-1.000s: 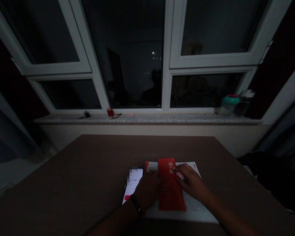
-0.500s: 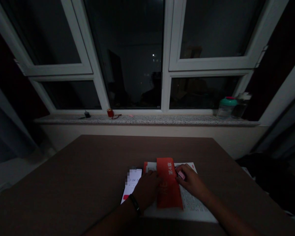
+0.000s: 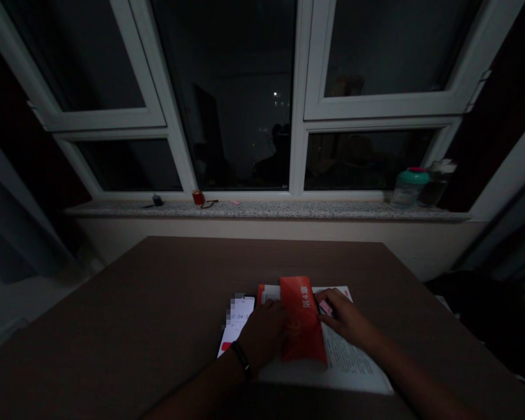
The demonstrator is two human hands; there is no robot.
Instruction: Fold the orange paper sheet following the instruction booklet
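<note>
A red folded paper [image 3: 304, 335] with white printed characters lies lengthwise on printed white sheets [image 3: 354, 364]. My left hand [image 3: 265, 329] comes in over its left side, fingers bent and pressed on the red paper, wearing a dark wristband. Along the right edge of the paper is my right hand [image 3: 343, 315], its thumb and fingers closed around a small pink object [image 3: 326, 307] whose kind I cannot make out. Just left of my left hand rests a lit phone [image 3: 236, 321] showing a timer, partly covered by that hand.
The brown table [image 3: 179, 291] reaches toward a speckled windowsill [image 3: 262, 210]. On the sill stand a small red container [image 3: 198, 197], a small dark bottle [image 3: 157, 200] and a clear jar with a teal lid [image 3: 409, 189]. Dark cloth [image 3: 472, 309] lies right of the table.
The camera view has shifted slightly. Both hands keep about the same places at the red paper, and more of the pink object shows as the right fingers shift a little.
</note>
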